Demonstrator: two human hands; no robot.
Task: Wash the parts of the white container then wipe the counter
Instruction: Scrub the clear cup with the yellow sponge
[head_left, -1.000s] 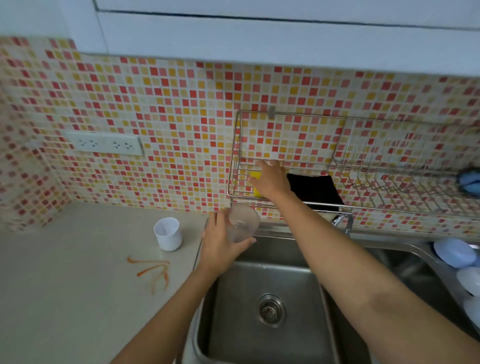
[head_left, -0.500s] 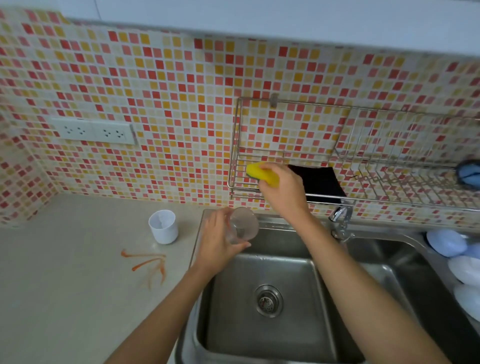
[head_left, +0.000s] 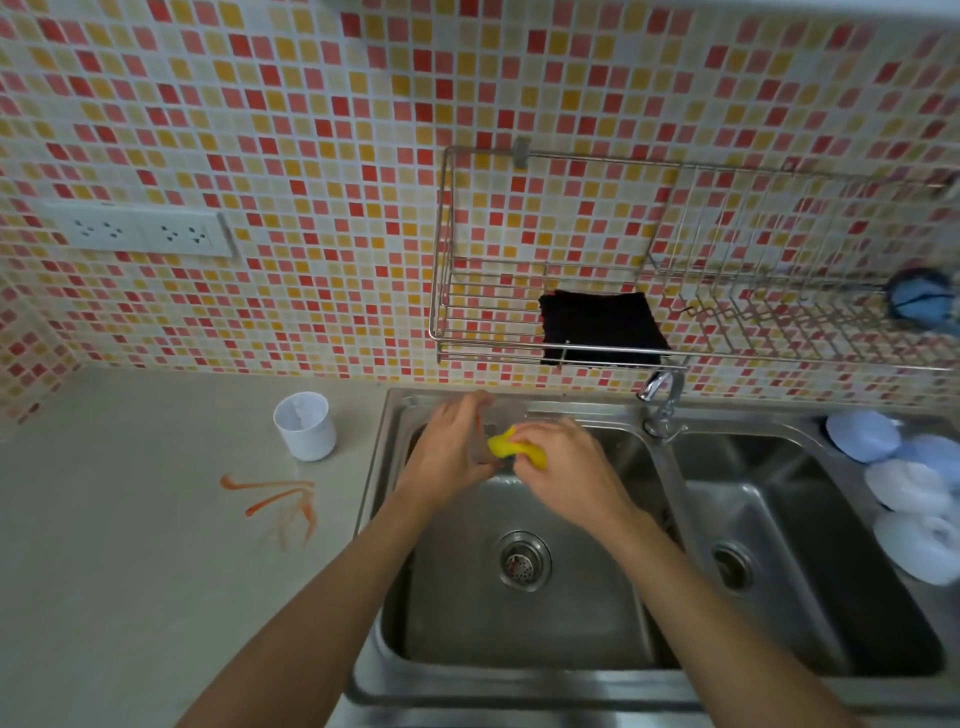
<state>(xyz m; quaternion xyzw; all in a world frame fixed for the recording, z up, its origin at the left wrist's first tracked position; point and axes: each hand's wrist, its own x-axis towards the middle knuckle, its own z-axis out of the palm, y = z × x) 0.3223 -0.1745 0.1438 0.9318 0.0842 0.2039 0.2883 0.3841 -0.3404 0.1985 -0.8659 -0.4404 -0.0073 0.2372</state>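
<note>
Yellow soft sponge (head_left: 511, 448), now down from wire rack (head_left: 675, 291), gripped by right hand (head_left: 566, 467) against clear plastic cup (head_left: 493, 431) gripped by left hand (head_left: 449, 449), frame centre; scrubbing starts.

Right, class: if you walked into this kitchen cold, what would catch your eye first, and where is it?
The bright yellow sponge stands out, gripped by the right hand over the left sink basin, against a clear cup part the left hand holds. Next come the orange smears on the counter, just in front of the white cup. Behind, a black cloth lies in the wire rack.
</note>
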